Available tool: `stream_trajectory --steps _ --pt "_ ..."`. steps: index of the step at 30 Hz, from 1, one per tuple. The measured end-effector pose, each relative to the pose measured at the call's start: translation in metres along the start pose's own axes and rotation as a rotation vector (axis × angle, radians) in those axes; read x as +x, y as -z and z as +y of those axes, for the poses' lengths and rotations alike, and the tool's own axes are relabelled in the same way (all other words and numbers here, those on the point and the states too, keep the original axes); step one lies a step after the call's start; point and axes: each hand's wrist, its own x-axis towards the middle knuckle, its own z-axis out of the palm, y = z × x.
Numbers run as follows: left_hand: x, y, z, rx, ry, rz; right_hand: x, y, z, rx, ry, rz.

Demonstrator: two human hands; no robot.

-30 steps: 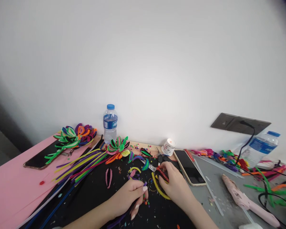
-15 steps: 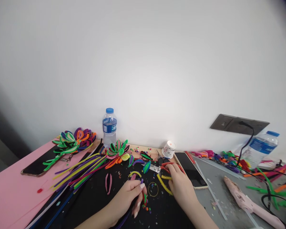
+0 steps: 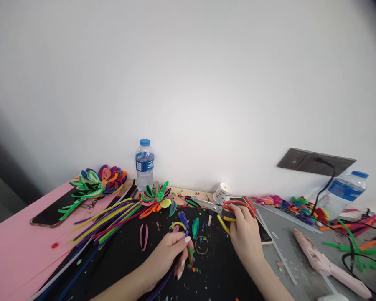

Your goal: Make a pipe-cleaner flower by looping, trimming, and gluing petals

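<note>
My right hand (image 3: 245, 234) grips red-handled pliers (image 3: 219, 205), lifted off the black mat (image 3: 122, 259) with the metal jaws pointing left; a yellow pipe cleaner (image 3: 223, 223) lies under the hand. My left hand (image 3: 167, 257) pinches a small bent piece of pipe cleaners (image 3: 190, 255), green, red and purple, low over the mat. Small folded petals (image 3: 195, 227) in green, blue and yellow lie between the hands. A pink loop (image 3: 143, 236) lies to the left.
A bundle of straight pipe cleaners (image 3: 109, 219) and finished flowers (image 3: 155, 195) lie left. Phones rest on the pink sheet (image 3: 52, 211) and by my right hand (image 3: 265, 234). Water bottles (image 3: 144, 164) (image 3: 341, 193), a white tape roll (image 3: 222, 193), a pink glue gun (image 3: 326, 264) and cables sit around.
My right hand has picked the red-handled pliers up from the mat and moved them back and to the right. My left hand has stayed in place holding its piece.
</note>
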Motion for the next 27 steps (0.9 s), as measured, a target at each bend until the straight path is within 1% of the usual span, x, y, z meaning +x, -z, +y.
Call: stream_trajectory --steps 2,4,7,9,14,20,27 --pt "0.001 0.001 0.0 0.007 -0.021 0.024 0.001 -0.002 -0.002 0.103 -0.013 -0.039" --pt "0.002 0.003 -0.001 0.009 -0.057 0.064 0.0 -0.003 -0.007 0.184 -0.031 -0.13" --pt "0.004 0.008 -0.003 0.004 -0.118 0.125 -0.003 -0.001 -0.017 0.203 -0.05 -0.292" --pt "0.005 0.01 -0.004 0.005 -0.135 0.158 -0.005 0.001 -0.023 0.193 -0.026 -0.336" --pt "0.005 0.011 -0.002 0.022 -0.15 0.202 -0.008 0.007 -0.032 0.223 0.072 -0.381" --pt "0.003 0.009 0.004 0.029 -0.179 0.247 -0.008 0.009 -0.03 0.168 0.142 -0.405" --pt "0.001 0.005 0.009 0.064 -0.136 0.288 -0.007 0.012 -0.031 0.138 0.207 -0.412"
